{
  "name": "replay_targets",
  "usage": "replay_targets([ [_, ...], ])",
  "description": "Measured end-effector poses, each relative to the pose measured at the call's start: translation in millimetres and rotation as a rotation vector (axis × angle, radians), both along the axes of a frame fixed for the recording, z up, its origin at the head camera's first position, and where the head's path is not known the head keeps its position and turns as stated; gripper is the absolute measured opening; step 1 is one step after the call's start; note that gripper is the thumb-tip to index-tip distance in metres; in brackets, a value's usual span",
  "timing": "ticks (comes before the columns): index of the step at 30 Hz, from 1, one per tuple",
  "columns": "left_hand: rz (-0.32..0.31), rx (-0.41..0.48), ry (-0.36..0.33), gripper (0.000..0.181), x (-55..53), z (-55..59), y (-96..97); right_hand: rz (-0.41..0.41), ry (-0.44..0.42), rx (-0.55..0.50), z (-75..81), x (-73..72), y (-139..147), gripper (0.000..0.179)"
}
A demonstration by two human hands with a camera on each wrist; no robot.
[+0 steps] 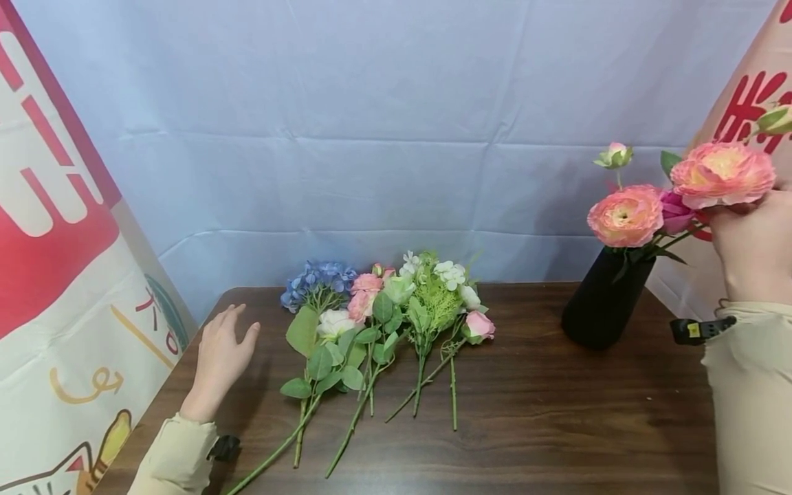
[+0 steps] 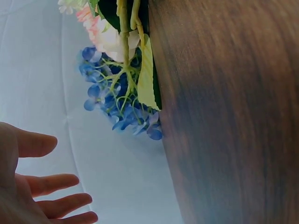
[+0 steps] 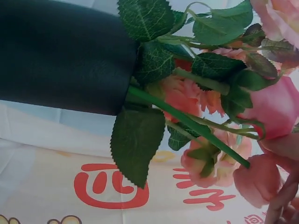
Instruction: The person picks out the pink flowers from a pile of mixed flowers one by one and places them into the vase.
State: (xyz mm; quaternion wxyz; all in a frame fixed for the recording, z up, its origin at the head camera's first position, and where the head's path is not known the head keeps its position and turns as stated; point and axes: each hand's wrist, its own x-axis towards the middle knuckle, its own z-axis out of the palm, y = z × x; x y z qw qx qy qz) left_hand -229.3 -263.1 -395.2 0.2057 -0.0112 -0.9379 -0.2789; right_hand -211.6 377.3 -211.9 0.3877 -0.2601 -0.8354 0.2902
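Note:
At the right, a tapered black vase (image 1: 603,302) holds several artificial flowers, among them a coral ranunculus (image 1: 625,216) and a magenta bloom (image 1: 677,212). My right hand (image 1: 755,240) is up among the blooms, its fingers curled beneath a large coral-pink flower (image 1: 724,173) that partly hides them. In the right wrist view, fingers (image 3: 282,198) are at a salmon-pink bloom (image 3: 257,179) on a smooth green stem; the exact grip is partly out of frame. My left hand (image 1: 221,350) hovers at the table's left side, fingers spread, holding nothing, left of a blue hydrangea (image 1: 318,282).
Loose stems lie across the middle of the brown wooden table (image 1: 544,426): a white rose (image 1: 336,323), a pink rosebud (image 1: 479,326), and green-and-white sprays (image 1: 436,302). Pale blue cloth (image 1: 383,137) hangs behind; printed cloths (image 1: 56,240) flank both sides.

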Motion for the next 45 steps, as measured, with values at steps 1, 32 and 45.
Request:
replay_targets([
  [1,-0.001,0.001,0.000,0.051,0.0,0.3,-0.1,-0.003,0.004,0.001,0.0,-0.1,0,0.054],
  [32,-0.010,0.009,0.018,0.050,1.6,4.8,-0.9,0.086,0.049,0.087,-25.6,-5.0,10,0.073],
  [45,-0.010,0.009,0.019,0.050,2.5,4.9,-2.3,0.017,0.289,0.078,-54.6,-6.0,1,0.075],
])
